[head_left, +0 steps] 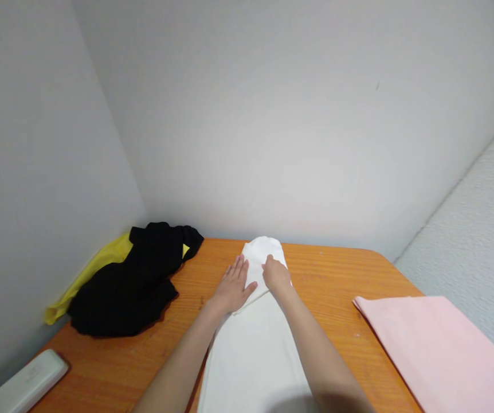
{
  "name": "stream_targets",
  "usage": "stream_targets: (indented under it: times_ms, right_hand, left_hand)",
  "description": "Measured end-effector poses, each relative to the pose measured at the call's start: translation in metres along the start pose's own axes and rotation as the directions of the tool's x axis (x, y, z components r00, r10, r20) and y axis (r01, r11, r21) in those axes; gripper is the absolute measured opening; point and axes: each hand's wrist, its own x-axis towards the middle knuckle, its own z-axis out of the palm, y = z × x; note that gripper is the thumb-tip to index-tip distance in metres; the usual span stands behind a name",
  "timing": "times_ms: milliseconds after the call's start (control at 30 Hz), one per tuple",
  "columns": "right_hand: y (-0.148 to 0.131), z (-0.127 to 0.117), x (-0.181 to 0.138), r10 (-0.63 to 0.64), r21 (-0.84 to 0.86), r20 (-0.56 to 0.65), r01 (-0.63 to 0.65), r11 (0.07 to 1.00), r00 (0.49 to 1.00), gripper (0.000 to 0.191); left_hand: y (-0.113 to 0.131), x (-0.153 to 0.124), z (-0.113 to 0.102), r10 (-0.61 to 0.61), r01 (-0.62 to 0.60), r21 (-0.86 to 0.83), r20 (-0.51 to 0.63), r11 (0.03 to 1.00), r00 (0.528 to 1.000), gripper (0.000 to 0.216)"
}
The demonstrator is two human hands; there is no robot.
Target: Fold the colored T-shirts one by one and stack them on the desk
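Observation:
A long white folded garment stretches away from me over the wooden table, its far end rounded near the wall. A folded-over layer with a slanting edge lies across that far part. My left hand rests flat on the left side of this layer, fingers stretched and thumb spread out. On the right side, my right hand is closed, its fingers curled in at the cloth. Its fingertips are partly hidden, though they seem to pinch the fabric.
A black garment with yellow parts lies heaped at the back left. A white oblong case sits at the front left. Folded pink cloth lies at the right edge of the wooden table. Walls stand behind and at the left.

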Motion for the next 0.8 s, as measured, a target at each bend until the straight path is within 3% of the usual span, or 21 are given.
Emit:
stream_targets:
  times_ms: [167,300,400,500,800]
  right_hand:
    - [-0.007,-0.004,0.001,-0.006,-0.018,-0.119,0.003,1.0,0.993,0.034]
    - [-0.026,-0.004,0.016,-0.039,0.006,-0.217,0.042,0.999,0.975,0.045]
    - [-0.042,-0.001,0.036,-0.028,0.013,-0.204,0.032,0.999,0.979,0.054]
    - [-0.052,0.004,0.056,-0.037,0.02,-0.169,0.041,0.999,0.985,0.048]
    - [-0.053,0.024,0.087,-0.049,0.003,-0.178,0.051,0.999,0.983,0.039]
  left_hand:
    - [0.005,-0.001,-0.003,-0.014,0.013,0.048,0.022,0.999,1.0,0.08]
    - [0.009,-0.001,-0.006,-0.034,0.031,0.069,0.037,0.997,0.999,0.079]
    - [0.01,-0.002,-0.008,-0.026,0.024,0.056,0.029,0.998,0.999,0.08]
    - [0.011,-0.002,-0.009,-0.025,0.024,0.043,0.022,0.999,0.999,0.079]
    - [0.007,0.002,-0.001,-0.036,0.038,0.078,-0.034,0.996,0.999,0.071]
